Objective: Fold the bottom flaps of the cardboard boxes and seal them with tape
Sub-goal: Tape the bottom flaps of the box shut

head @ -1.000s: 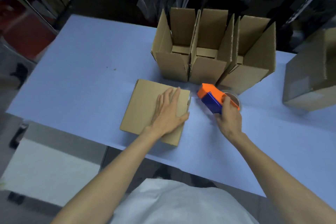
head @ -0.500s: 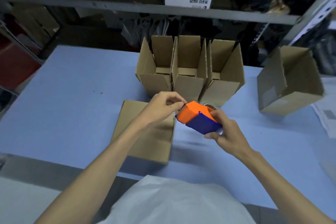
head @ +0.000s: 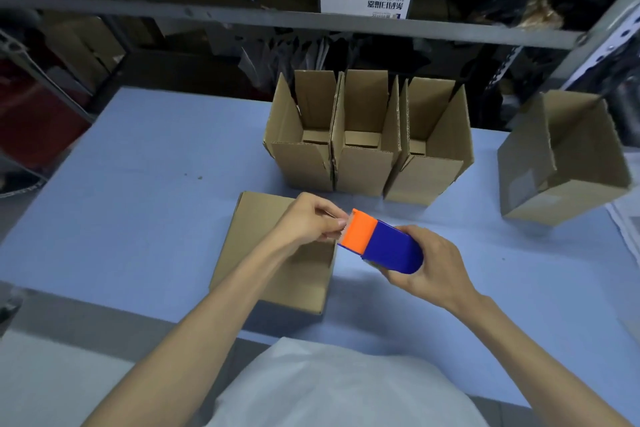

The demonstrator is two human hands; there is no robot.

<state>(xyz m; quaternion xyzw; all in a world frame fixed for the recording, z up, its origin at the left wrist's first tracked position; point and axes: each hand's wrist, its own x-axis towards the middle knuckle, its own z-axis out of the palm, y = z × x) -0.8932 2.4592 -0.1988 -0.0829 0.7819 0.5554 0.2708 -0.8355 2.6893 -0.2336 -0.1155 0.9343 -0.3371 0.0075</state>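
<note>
A cardboard box [head: 266,246] stands near the table's front edge with its folded flaps facing up. Above its right side my right hand [head: 433,263] grips an orange and blue tape dispenser [head: 381,243], orange end pointing left. My left hand [head: 308,218] pinches at the dispenser's orange end, where the tape end sits; the tape itself is too small to make out. Neither hand touches the box.
Three open-topped boxes [head: 363,135] stand in a row at the back of the blue table [head: 138,184]. Another open box [head: 561,156] lies tilted at the right. A metal shelf [head: 242,17] with goods runs behind the table.
My left hand left the box top and came to the dispenser's orange end. My right hand lifted the dispenser off the table and turned it over the box's right side.
</note>
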